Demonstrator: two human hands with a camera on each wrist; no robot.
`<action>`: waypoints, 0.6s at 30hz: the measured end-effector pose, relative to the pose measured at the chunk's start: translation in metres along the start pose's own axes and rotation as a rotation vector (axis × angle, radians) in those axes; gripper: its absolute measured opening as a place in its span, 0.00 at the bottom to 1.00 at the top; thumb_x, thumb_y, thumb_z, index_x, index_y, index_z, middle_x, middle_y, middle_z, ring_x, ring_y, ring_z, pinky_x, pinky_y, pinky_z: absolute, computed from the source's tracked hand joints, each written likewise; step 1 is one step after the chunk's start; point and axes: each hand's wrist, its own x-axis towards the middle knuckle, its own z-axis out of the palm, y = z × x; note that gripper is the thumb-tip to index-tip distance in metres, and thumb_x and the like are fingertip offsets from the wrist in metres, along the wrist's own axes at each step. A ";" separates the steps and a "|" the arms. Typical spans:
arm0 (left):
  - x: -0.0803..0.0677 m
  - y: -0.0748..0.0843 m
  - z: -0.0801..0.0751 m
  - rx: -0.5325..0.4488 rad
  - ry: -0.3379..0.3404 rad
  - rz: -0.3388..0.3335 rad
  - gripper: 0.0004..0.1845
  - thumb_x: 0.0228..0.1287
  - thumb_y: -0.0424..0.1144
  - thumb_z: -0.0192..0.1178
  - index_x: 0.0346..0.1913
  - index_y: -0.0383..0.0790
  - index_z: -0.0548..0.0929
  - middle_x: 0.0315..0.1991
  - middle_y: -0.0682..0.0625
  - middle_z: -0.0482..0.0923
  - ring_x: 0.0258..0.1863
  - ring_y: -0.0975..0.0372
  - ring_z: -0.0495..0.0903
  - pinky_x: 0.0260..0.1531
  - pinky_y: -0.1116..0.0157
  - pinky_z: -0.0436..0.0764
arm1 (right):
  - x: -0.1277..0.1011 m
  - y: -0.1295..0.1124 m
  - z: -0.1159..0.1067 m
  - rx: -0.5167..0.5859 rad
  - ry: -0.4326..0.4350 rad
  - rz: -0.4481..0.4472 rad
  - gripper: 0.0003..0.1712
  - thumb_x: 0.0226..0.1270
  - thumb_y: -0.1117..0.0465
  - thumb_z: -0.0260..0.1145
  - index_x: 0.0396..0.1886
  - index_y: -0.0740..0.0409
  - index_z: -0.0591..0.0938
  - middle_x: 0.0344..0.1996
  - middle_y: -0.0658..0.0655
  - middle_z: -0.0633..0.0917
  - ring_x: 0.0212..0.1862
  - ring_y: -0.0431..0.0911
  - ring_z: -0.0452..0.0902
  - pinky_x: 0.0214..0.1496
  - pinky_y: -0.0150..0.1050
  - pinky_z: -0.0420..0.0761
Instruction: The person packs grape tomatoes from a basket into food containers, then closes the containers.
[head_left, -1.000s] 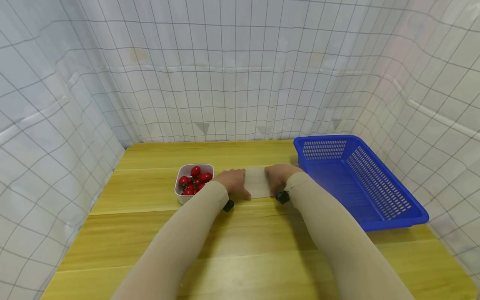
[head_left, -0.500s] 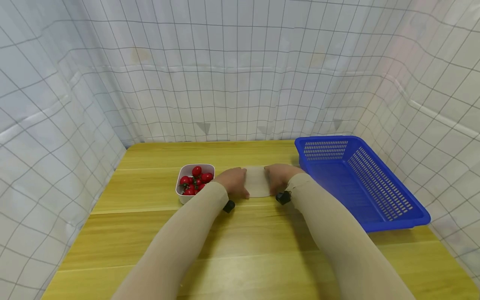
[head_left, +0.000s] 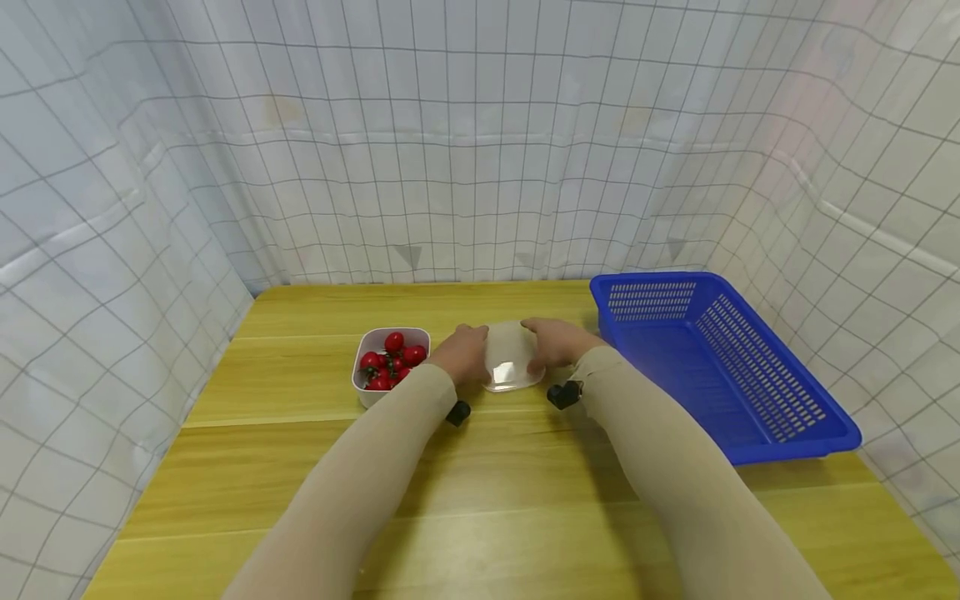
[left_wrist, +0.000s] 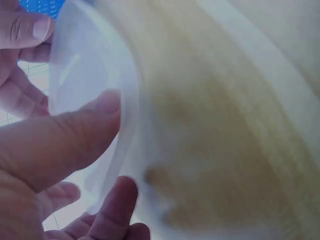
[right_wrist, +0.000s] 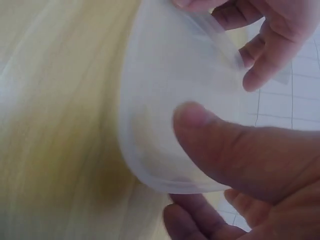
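A translucent plastic lid [head_left: 510, 350], squarish with rounded corners and a raised rim, is held by both hands above the table. My left hand [head_left: 463, 354] pinches its left edge, thumb [left_wrist: 75, 142] on the near face and fingers behind. On the opposite edge my right hand [head_left: 562, 343] grips likewise, its thumb [right_wrist: 220, 140] lying across the lid's face. Light glints off the lid's near part in the head view. Just left of my left hand stands a white plastic box [head_left: 367, 399] with red cherry tomatoes [head_left: 393, 342] in it; my forearm hides its near right corner.
A blue plastic basket [head_left: 660, 350] with slotted sides stands at the right, close beside my right hand and forearm. Under everything is a yellow wooden table [head_left: 480, 508]. White grid-patterned curtains [head_left: 480, 167] close off the back and both sides.
The lid lay flat between my hands; now it is lifted and tilted, with a bright reflection on it. Both hands have risen slightly with it. The box and basket have not moved.
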 end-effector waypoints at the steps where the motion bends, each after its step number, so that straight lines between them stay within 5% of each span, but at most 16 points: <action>1: 0.000 0.000 0.000 -0.011 0.006 -0.006 0.49 0.58 0.40 0.79 0.79 0.33 0.66 0.71 0.33 0.71 0.65 0.48 0.76 0.69 0.54 0.78 | 0.000 -0.001 -0.001 0.010 0.011 0.000 0.56 0.58 0.64 0.79 0.84 0.59 0.61 0.78 0.64 0.71 0.78 0.60 0.67 0.81 0.54 0.66; 8: -0.004 0.000 -0.017 -0.072 0.065 -0.012 0.52 0.59 0.39 0.76 0.83 0.38 0.60 0.75 0.29 0.64 0.63 0.46 0.78 0.62 0.53 0.82 | -0.001 -0.007 -0.009 0.043 0.120 -0.015 0.54 0.59 0.67 0.79 0.84 0.57 0.62 0.78 0.65 0.70 0.77 0.60 0.68 0.79 0.54 0.69; 13: -0.010 -0.001 -0.036 -0.087 0.077 0.002 0.53 0.59 0.39 0.75 0.84 0.39 0.58 0.76 0.30 0.64 0.66 0.45 0.75 0.66 0.52 0.79 | -0.003 -0.014 -0.016 0.054 0.168 -0.028 0.53 0.62 0.64 0.79 0.84 0.55 0.62 0.68 0.65 0.80 0.62 0.57 0.80 0.71 0.52 0.78; 18: -0.015 -0.003 -0.051 -0.064 0.086 0.008 0.52 0.62 0.40 0.74 0.85 0.41 0.57 0.76 0.32 0.64 0.68 0.45 0.74 0.69 0.52 0.77 | -0.007 -0.022 -0.026 0.088 0.181 -0.057 0.52 0.65 0.62 0.77 0.85 0.53 0.60 0.61 0.62 0.82 0.51 0.52 0.82 0.62 0.48 0.82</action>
